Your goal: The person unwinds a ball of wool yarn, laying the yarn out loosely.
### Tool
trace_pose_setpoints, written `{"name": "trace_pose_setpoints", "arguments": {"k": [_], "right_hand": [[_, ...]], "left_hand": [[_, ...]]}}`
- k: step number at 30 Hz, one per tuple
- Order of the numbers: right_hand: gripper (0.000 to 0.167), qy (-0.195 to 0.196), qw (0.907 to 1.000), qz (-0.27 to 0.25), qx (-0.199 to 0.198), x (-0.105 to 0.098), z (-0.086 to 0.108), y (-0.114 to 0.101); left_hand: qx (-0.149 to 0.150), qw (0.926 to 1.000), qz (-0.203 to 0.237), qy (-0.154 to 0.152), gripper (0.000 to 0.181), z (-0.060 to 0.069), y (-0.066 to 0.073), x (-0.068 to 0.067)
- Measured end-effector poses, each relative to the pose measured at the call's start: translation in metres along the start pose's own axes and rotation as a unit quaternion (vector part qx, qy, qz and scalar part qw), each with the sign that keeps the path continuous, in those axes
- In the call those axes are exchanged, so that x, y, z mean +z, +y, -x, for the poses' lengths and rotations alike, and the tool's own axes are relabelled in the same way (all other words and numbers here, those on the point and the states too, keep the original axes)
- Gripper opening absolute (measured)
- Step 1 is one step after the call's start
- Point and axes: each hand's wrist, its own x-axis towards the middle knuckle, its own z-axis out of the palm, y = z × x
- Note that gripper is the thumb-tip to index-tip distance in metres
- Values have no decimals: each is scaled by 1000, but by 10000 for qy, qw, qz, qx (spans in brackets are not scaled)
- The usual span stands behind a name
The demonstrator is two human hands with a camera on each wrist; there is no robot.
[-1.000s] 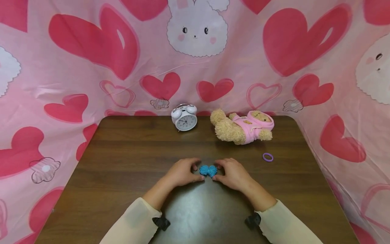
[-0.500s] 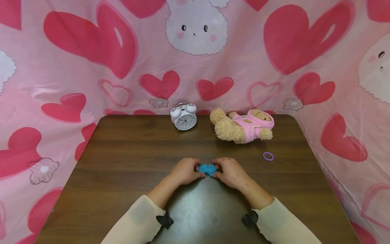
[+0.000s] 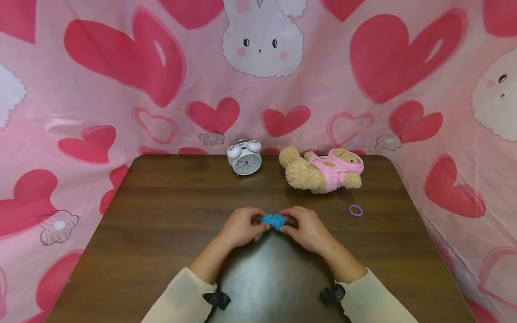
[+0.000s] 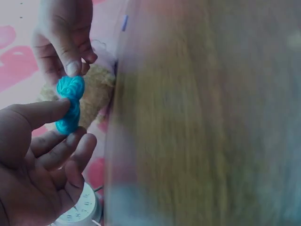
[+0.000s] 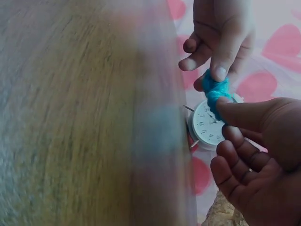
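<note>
A small bow-shaped bundle of blue yarn [image 3: 273,220], narrow at its middle, is held between both hands over the table. My left hand [image 3: 242,227] pinches its left end, thumb on the near side and fingers behind. From the other side my right hand [image 3: 308,229] pinches the right end in the same way. Seen from the left wrist, the yarn bundle [image 4: 70,89] has the left thumb pressed on it, with the other hand's thumb and fingertips at its far end. In the right wrist view the right thumb [image 5: 244,113] covers part of the yarn.
A white twin-bell alarm clock [image 3: 247,164] stands at the back of the brown wooden table [image 3: 169,215]. Right of it a teddy bear [image 3: 307,175] in a pink hoodie lies on its side. A purple ring [image 3: 355,216] lies nearer, at right. A pink heart-print cloth [image 3: 258,89] surrounds the table.
Both hands have closed in on the blue yarn bundle, which lay on the table between them, and now grip its ends. It appears raised slightly off the tabletop.
</note>
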Motion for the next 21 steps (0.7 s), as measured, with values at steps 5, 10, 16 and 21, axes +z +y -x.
{"name": "trace_pose_setpoints", "arguments": {"k": [5, 10, 16, 21], "right_hand": [[35, 334, 9983, -456, -140, -3, 3, 0], [34, 654, 9930, -922, -336, -6, 2, 2], [34, 992, 9842, -1331, -614, -12, 2, -1], [34, 1090, 9796, -1542, -693, -19, 2, -7]], "left_hand": [[-6, 9982, 563, 185, 28, 4, 6, -1], [55, 9950, 849, 527, 29, 6, 13, -3], [100, 9873, 1359, 820, 30, 9, 23, -7], [135, 9803, 1767, 870, 31, 11, 30, -11]]}}
